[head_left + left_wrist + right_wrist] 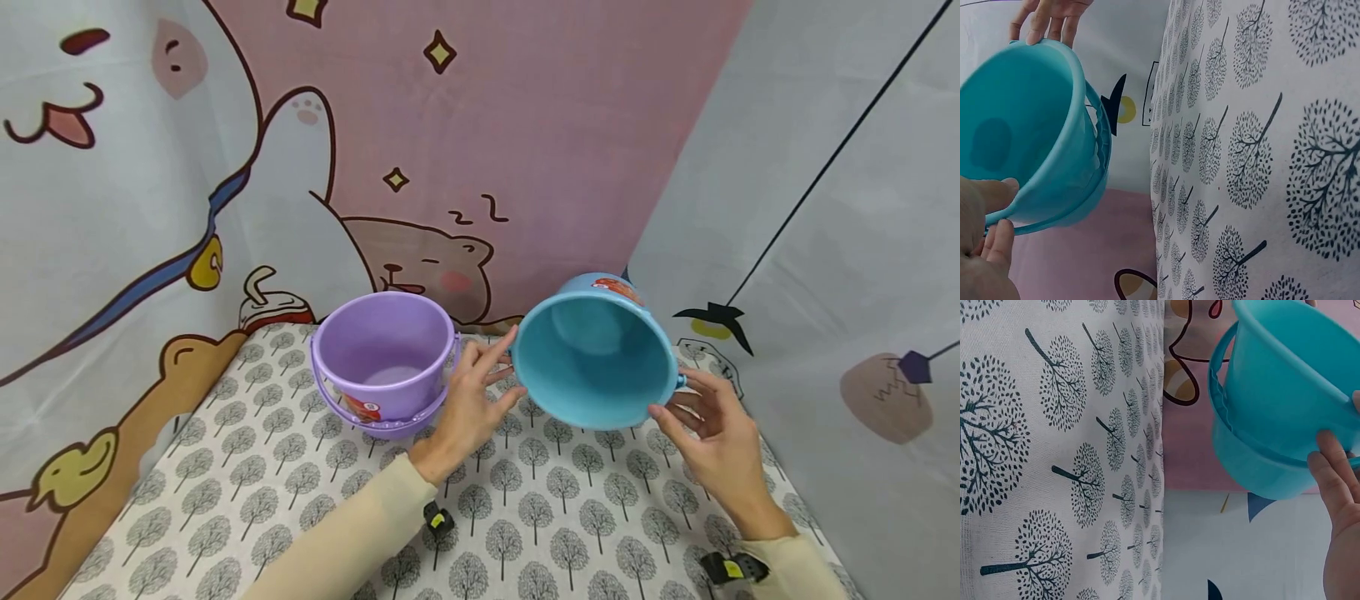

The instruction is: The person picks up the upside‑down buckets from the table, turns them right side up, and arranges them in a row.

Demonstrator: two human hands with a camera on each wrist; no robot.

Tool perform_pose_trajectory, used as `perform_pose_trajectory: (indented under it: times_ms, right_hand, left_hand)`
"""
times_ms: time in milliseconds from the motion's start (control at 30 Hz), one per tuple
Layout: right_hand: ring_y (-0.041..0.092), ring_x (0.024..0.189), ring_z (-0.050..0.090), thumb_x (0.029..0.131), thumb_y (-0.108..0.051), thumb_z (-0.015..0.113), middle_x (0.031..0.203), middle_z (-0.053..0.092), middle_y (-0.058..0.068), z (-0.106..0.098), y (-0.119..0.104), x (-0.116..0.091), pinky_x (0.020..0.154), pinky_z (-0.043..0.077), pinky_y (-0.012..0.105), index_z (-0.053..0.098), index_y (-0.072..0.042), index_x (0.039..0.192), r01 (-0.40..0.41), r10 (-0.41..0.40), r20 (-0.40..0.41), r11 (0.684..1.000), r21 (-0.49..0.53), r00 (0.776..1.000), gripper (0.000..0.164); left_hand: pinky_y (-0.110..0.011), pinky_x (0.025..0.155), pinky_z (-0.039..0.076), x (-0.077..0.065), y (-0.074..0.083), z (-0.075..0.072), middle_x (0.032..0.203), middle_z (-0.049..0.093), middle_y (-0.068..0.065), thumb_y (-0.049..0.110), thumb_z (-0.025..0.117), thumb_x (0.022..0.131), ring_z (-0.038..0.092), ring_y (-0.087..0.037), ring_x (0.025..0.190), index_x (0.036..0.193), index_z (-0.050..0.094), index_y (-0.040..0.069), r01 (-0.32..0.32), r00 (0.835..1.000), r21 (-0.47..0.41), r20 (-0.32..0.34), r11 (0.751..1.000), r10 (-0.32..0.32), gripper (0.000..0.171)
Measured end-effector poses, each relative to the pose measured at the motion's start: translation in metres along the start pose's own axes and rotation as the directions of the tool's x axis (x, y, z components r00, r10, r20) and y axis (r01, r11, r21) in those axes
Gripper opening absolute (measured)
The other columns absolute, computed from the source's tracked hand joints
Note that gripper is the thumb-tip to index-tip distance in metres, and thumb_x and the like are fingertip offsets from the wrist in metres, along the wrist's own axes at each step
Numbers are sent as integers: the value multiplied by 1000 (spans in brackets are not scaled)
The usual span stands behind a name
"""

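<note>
A light blue plastic bucket (555, 371) is held up above the patterned tablecloth, tilted so its mouth faces me. My left hand (472, 408) pinches the rim on its left side, thumb at the edge and fingers on the outside. On the opposite side, my right hand (716, 442) grips the rim near the handle joint. The bucket's blue handle (1215, 394) hangs along its underside in the right wrist view. Just left of my left hand, a purple bucket (405, 404) stands upright on the cloth, its purple handle lowered across the front.
The tablecloth (506, 542) has a grey tree print and covers the table. Behind it hangs a cartoon-printed backdrop (555, 125), close to the table's back edge. Each bucket carries a red label.
</note>
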State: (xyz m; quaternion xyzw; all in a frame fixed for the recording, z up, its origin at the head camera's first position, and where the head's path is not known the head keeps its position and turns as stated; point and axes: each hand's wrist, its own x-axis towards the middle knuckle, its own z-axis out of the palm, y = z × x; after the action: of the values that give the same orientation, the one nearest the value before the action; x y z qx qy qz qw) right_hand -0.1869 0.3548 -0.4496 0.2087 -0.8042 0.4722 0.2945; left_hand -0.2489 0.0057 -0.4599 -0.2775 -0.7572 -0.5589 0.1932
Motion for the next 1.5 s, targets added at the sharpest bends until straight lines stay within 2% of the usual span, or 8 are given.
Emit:
perform_pose_trajectory:
  times_ms: [233,433,733,833,967,1033,1267,1500]
  right_hand:
    - [3,118,78,84,39,77,154,64,-1,-4,-5,4,107,68,25,51,8,166,-68,65,28,992,108,997,92]
    - [6,121,76,81,41,78,164,58,7,-8,-6,8,109,67,23,44,3,175,-75,64,63,980,184,996,107]
    - [2,118,75,64,39,92,178,49,7,-12,-5,13,107,65,13,32,-3,183,18,-22,158,1000,26,987,140]
    - [0,109,75,61,35,96,165,58,6,-13,-4,16,107,63,9,31,-4,183,44,-38,175,998,-33,984,144]
    - [1,95,75,60,30,98,133,68,1,-15,-3,21,100,61,5,33,-5,183,68,-52,178,994,-84,983,144]
    - [2,90,73,60,29,99,129,68,0,-15,-3,23,92,60,5,36,-5,182,71,-55,170,993,-90,984,142]
    - [4,97,65,64,16,104,139,63,-5,-15,2,23,86,50,6,46,-8,178,19,1,122,985,-169,993,130]
    - [-9,125,58,79,4,104,159,60,14,-16,6,23,102,50,-1,48,-17,179,-76,103,143,979,-187,984,116]
  left_hand:
    - [-23,114,65,2,3,-2,164,53,-23,-14,92,88,75,-36,135,174,52,10,-3,1000,-9,-11,1000,3,98]
    - [-28,114,67,2,7,-6,171,55,-17,-5,96,87,77,-34,136,175,49,6,24,999,1,40,1000,-24,101]
    - [-22,111,67,3,13,-10,174,55,-12,7,102,83,83,-31,128,177,47,11,36,996,92,83,995,-44,109]
    - [-32,114,69,3,14,-11,173,59,-10,13,103,83,83,-26,123,176,50,10,3,998,166,65,986,-14,108]
    - [-52,127,61,5,16,-12,173,63,-8,25,102,84,72,-28,140,175,52,13,-17,999,252,44,968,6,104]
    - [-58,133,55,6,16,-12,173,62,-7,29,100,85,64,-30,151,175,52,14,-11,999,268,49,963,-2,103]
    - [-56,141,47,9,16,-11,177,59,-3,34,95,91,54,-29,165,178,48,18,55,991,255,107,965,-85,100]
    - [-56,141,47,12,14,-9,178,56,-2,37,89,98,54,-30,167,180,45,18,100,981,235,137,967,-135,95]
